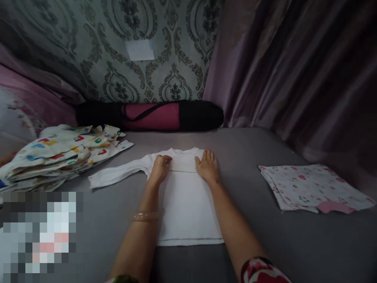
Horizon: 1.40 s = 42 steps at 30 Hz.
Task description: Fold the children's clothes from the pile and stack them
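Observation:
A small white long-sleeved shirt lies spread on the grey surface, its neck toward the wall. One sleeve stretches out to the left; the other is folded flat across the chest. My left hand is at the left end of that folded sleeve, with fingers curled in and closed on the fabric; the fingertips are partly hidden. Flat on the shirt's right shoulder rests my right hand, its fingers stretched out and the thumb apart.
Patterned cloths are stacked at the left. To the right lies a folded white cloth with pink prints. A black and maroon roll-shaped bag lies along the wall, beside purple curtains. The lower left corner is pixelated.

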Tool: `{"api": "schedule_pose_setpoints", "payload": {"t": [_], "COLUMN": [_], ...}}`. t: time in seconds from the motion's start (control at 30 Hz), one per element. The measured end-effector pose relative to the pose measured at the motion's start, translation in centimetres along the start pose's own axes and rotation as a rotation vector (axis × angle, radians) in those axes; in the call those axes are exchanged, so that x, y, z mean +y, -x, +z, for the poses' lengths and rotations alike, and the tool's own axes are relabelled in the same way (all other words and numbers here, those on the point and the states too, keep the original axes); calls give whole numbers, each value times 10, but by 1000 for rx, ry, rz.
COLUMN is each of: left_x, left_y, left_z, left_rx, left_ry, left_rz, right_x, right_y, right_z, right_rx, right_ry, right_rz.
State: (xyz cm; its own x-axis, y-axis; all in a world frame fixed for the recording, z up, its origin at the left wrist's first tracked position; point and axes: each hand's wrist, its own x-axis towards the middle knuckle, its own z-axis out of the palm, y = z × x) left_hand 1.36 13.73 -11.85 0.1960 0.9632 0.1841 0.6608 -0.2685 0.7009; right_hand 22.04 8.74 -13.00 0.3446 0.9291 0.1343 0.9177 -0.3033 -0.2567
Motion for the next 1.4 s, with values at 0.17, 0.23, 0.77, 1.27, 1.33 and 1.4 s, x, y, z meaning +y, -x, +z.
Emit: {"api": "schedule_pose_setpoints", "payload": {"t": [0.17, 0.23, 0.77, 1.27, 1.33, 1.4], "left_x": [-2, 1, 16, 9, 3, -5], "left_y": [2, 0, -4, 1, 1, 1], "left_z": [-9, -16, -56, -80, -84, -89], "left_rx": [-25, 3, -116, -81, -58, -37], "left_ry": [-4, 19, -185, -107, -98, -89], "left_rz": [-27, -27, -127, -193, -225, -265], "right_x": [-1, -6, -54, -82, -86, -88], "right_y": [0, 0, 28, 48, 50, 53], "right_z": [-8, -15, -6, -6, -8, -6], "right_rx": [-11, -6, -107, -177, -164, -187], "right_ry": [2, 5, -45, -145, -144, -139], "right_rz": [3, -3, -32, -513, -558, -584]}}
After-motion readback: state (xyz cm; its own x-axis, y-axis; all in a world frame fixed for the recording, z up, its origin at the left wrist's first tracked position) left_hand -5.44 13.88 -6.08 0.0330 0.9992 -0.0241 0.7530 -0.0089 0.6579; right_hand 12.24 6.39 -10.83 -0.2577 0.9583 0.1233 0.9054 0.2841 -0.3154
